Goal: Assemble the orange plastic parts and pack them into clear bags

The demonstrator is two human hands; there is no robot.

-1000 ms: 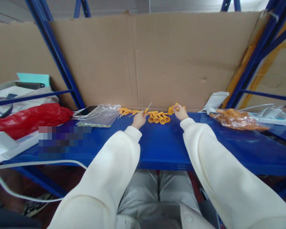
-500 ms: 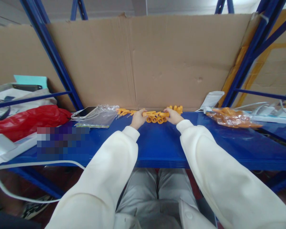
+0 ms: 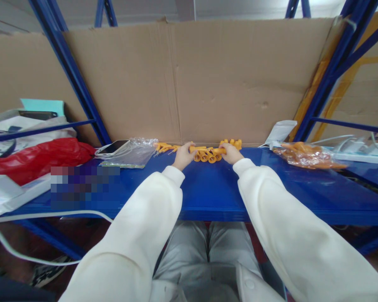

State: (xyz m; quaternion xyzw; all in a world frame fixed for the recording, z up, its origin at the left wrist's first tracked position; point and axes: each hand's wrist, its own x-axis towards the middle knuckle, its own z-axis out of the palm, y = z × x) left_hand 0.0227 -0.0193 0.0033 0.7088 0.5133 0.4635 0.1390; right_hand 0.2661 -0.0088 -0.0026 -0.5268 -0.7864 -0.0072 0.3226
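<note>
Several orange plastic pieces with round, cup-shaped open ends [image 3: 204,156] lie side by side on the blue shelf [image 3: 214,188], their openings facing me. My left hand [image 3: 184,156] is at the left end of this row, thumb and fingers closed around the end of an orange piece. At the right end, my right hand [image 3: 232,153] pinches another orange piece [image 3: 219,151]. Thinner orange pieces with silvery spiral tips [image 3: 164,147] lie left of my left hand. Short orange stubs [image 3: 234,143] stand just behind my right hand. My fingertips are partly hidden.
A cardboard sheet [image 3: 227,84] closes off the back. On the left are a phone [image 3: 115,147], a clear plastic bag [image 3: 135,153], a red bag [image 3: 40,157] and a white cable [image 3: 50,214]. On the right lies a clear bag of orange pieces [image 3: 305,155] beside a power strip [image 3: 359,155].
Both hands have shifted very slightly to the right along the row, and my right fingers sit a little further from the cups. The orange pieces have hardly moved.
</note>
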